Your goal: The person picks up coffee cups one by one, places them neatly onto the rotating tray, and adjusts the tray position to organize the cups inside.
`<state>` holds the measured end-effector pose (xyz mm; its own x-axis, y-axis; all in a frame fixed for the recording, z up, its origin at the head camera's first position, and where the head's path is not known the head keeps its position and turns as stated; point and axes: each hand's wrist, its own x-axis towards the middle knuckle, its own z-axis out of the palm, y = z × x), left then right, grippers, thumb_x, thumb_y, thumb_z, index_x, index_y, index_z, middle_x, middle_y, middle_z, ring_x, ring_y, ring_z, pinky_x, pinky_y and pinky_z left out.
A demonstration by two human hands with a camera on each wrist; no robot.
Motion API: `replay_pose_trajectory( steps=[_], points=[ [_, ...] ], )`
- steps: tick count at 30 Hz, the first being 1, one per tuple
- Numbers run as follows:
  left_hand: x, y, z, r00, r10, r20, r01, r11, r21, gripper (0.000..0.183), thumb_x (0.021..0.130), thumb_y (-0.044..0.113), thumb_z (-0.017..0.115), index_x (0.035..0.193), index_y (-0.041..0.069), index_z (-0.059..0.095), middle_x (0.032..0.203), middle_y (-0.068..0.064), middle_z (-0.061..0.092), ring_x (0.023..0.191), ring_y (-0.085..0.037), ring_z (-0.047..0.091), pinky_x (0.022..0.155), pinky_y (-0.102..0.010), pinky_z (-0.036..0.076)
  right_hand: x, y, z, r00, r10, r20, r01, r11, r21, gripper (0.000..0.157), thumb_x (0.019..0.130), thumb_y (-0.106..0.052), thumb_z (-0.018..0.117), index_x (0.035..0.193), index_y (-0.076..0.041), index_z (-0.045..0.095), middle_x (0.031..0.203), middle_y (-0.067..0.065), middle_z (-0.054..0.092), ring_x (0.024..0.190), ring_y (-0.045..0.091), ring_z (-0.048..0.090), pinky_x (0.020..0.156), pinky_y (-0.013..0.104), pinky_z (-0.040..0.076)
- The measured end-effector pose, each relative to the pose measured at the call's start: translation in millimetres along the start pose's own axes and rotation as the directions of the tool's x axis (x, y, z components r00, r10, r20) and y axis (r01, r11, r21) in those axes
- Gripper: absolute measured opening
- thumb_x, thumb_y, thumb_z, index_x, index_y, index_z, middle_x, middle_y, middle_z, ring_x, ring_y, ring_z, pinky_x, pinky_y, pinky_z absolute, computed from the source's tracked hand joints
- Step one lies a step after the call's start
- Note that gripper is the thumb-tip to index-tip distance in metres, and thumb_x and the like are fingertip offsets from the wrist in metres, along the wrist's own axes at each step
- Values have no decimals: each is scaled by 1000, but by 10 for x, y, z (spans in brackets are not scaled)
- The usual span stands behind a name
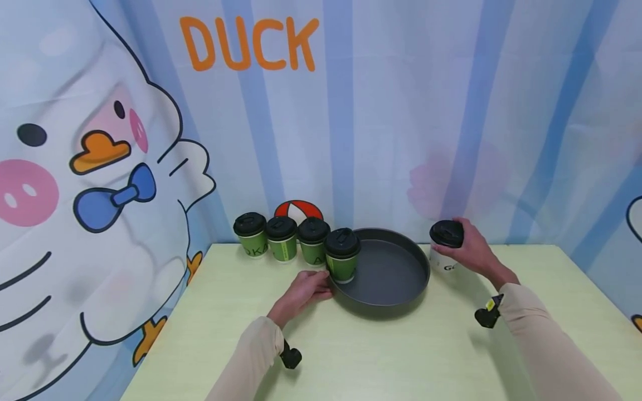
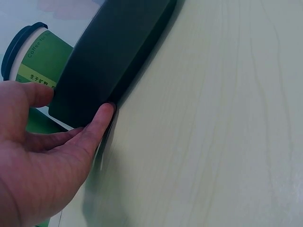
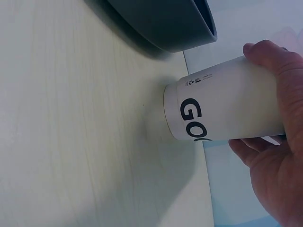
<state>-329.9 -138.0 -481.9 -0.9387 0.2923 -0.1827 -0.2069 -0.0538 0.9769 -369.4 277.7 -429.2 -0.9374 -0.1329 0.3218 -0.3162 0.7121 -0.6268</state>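
Observation:
A round dark grey pan lies on the table. My left hand pinches its left edge, with the thumb by the rim and the fingers lower on the wall. Just inside that edge of the pan stands a green paper cup with a black lid. To the right of the pan, my right hand grips a white paper cup with a black lid and dark lettering. The cup is upright; whether its base touches the table, I cannot tell.
Left of the pan, three more green lidded cups stand in a row at the back of the pale table. Behind the table's far edge hangs a curtain with duck drawings.

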Motion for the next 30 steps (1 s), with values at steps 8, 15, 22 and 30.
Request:
replay_pose_trajectory(
  steps=[8, 15, 22, 30],
  points=[
    [12, 12, -5, 1000, 13, 0, -13, 1000, -18, 27, 98, 19, 52, 107, -7, 53, 91, -12, 54, 82, -21, 62, 89, -39, 52, 19, -40, -68, 1000, -14, -9, 14, 1000, -8, 90, 80, -37, 77, 140, 6, 27, 129, 30, 41, 116, 45, 42, 93, 60, 37],
    [13, -10, -14, 1000, 12, -2, -12, 1000, -14, 26, 98, 19, 52, 106, -6, 54, 91, -11, 55, 83, -21, 62, 91, -41, 51, 40, -303, -216, 997, -69, -31, 70, 998, 12, 87, 79, -37, 77, 141, 1, 28, 131, 26, 42, 116, 41, 44, 93, 58, 38],
    [13, -15, -9, 1000, 15, 9, -15, 1000, -11, 27, 98, 19, 52, 108, -6, 54, 93, -12, 54, 83, -21, 62, 92, -41, 50, 51, -674, -241, 994, -111, -8, 111, 990, 90, 85, 78, -34, 79, 142, -7, 31, 131, 18, 44, 116, 34, 46, 93, 53, 41],
    [-5, 0, 8, 1000, 5, 9, -5, 1000, -8, 29, 99, 19, 51, 110, -7, 53, 96, -13, 53, 86, -23, 61, 94, -42, 49, -129, -1262, -103, 974, -213, 80, 193, 959, 210, 77, 79, -21, 79, 140, -6, 34, 131, 15, 47, 113, 30, 52, 91, 49, 45]
  ],
)
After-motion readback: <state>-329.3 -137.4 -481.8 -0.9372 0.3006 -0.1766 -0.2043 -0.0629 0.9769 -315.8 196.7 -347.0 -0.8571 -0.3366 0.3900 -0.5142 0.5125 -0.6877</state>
